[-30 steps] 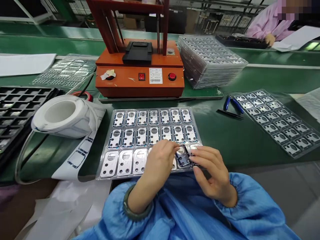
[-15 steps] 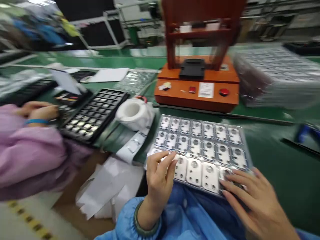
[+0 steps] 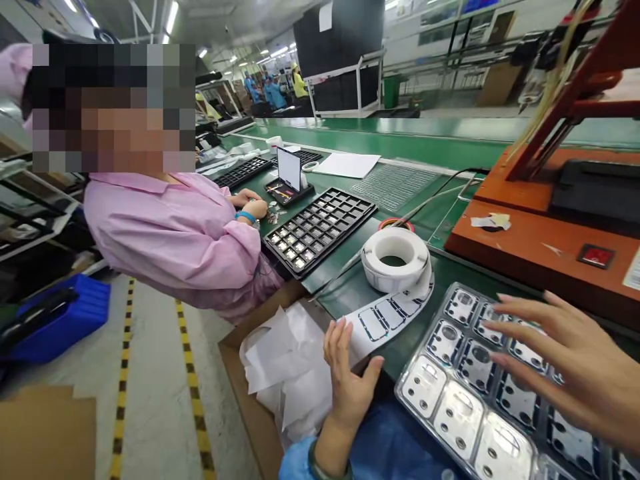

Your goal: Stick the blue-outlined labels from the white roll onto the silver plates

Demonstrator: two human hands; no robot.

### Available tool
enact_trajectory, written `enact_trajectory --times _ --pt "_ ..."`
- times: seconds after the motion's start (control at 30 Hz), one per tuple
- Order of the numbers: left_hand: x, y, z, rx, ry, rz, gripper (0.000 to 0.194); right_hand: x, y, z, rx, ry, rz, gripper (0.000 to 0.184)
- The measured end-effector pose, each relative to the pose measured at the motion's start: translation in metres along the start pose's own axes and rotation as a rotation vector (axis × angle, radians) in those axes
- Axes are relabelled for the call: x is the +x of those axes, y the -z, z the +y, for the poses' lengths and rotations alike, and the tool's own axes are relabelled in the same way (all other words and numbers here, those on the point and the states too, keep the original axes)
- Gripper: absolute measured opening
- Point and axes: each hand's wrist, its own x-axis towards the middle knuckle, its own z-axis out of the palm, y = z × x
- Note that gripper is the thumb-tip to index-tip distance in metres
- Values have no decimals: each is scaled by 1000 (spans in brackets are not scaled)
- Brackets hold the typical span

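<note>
My left hand (image 3: 347, 383) is at the loose end of a white label strip (image 3: 377, 323), thumb spread away from the fingers. Its fingertips overlap the strip's edge; whether they touch it I cannot tell. The strip carries black-outlined rectangular stickers and runs off a white roll (image 3: 395, 257) lying on the bench. Over a clear plastic tray (image 3: 400, 387) of silvery plates, my right hand (image 3: 575, 363) hovers with fingers stretched out and nothing visible in them. Each metal plate (image 3: 457, 417) is rounded at the corners and has holes; those in the back rows show dark outlines.
An orange-red press (image 3: 540, 233) stands at the right back. A box (image 3: 240, 387) of crumpled white backing paper (image 3: 285, 367) sits below the bench edge. To the left, a co-worker in a pink sleeve (image 3: 220, 250) works beside a black compartment tray (image 3: 320, 230).
The view has swung left. My left hand has moved from the plate tray to the label strip's end. My right hand has shifted from the tray's near row to above its back rows.
</note>
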Motion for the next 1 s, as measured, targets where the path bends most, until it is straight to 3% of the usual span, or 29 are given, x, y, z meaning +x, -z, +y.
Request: enact_trajectory --times 0.1,0.2,0.3,0.4,0.53,0.67,0.8,0.87,1.0 --pt "6 -3 6 85 -12 -132 73 53 -27 10 0 64 -100 35" --pt "8 -7 12 140 46 -252 69 91 -54 15 -24 165 -125 36" --pt "8 -10 15 166 100 -329 64 115 -76 12 -25 225 -181 39" --pt "8 -8 14 189 121 -385 60 126 -90 8 -15 218 -275 29" --pt "8 -2 8 205 93 -425 59 131 -92 3 -132 61 -326 25" --pt "5 4 1 226 31 -385 60 136 -85 5 -196 -124 -348 40" --pt "0 10 -11 228 -6 -316 65 137 -78 22 -81 -68 -387 61" --pt "-2 13 -18 218 -26 -296 67 136 -77 30 -30 -24 -417 59" --pt "-6 15 -30 225 -40 -245 72 139 -81 24 -56 -135 -353 49"
